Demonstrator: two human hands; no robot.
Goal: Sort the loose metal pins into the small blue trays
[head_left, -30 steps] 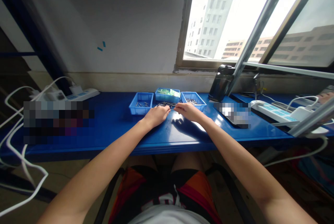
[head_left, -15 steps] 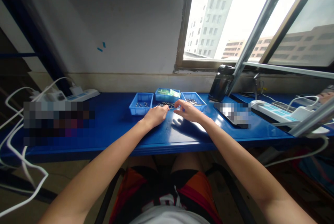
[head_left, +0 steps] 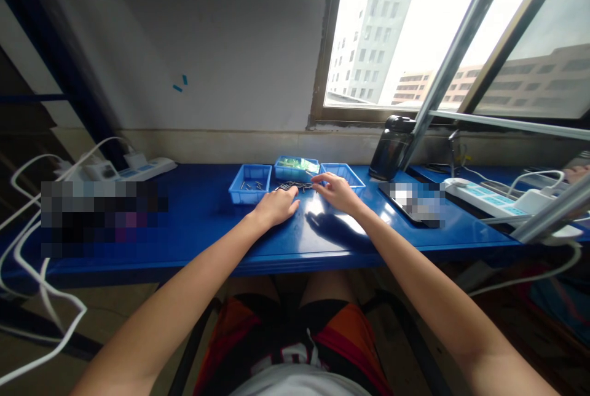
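Observation:
Several small dark metal pieces (head_left: pixel 299 185) lie in a pile on the blue table (head_left: pixel 193 224). My left hand (head_left: pixel 277 205) rests at the near left edge of the pile, fingers apart and nothing seen held. Above the table, right of the pile, my right hand (head_left: pixel 335 192) pinches a small thin metal piece (head_left: pixel 310 172). The left blue bin (head_left: pixel 249 198) holds a few metal pieces. A green packet (head_left: pixel 297 166) lies in the back blue bin (head_left: pixel 282 172). Part of the right blue bin (head_left: pixel 354 183) is hidden by my right hand.
A black bottle (head_left: pixel 391 149) stands at the back right, with a dark flat device (head_left: pixel 391 200) in front of it. White power strips (head_left: pixel 146 168) and cables lie at both sides. Another person's hand (head_left: pixel 577 173) shows at the far right edge.
My left hand has loosened and let go of the thin piece between the hands. My right hand has moved slightly right and up with a piece at its fingertips.

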